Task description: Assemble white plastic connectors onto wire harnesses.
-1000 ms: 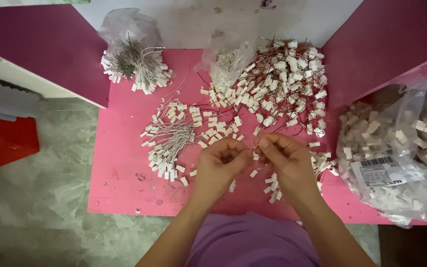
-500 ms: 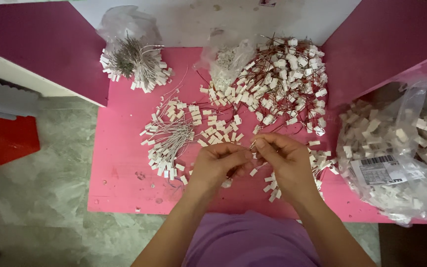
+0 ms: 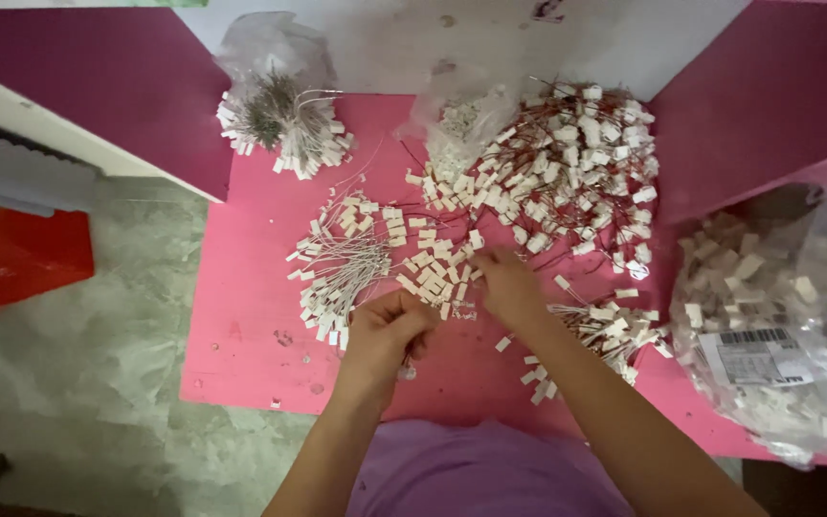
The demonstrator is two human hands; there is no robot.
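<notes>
Head view: I see my left hand (image 3: 382, 337) curled shut, pinching something too small to tell, just beside the bundle of thin grey wires with white plastic connectors (image 3: 342, 268). My right hand (image 3: 509, 287), fingers bent, touches scattered white connectors (image 3: 433, 268) mid-way across the pink tabletop (image 3: 251, 335).

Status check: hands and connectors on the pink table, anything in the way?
Left hand closed, contents hidden. Right hand reaching into loose connectors. Red-wire pile just beyond, bag at right. Nothing blocking.

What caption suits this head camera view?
Left hand closed near white connectors; right hand reaching among them on a pink table.
</notes>
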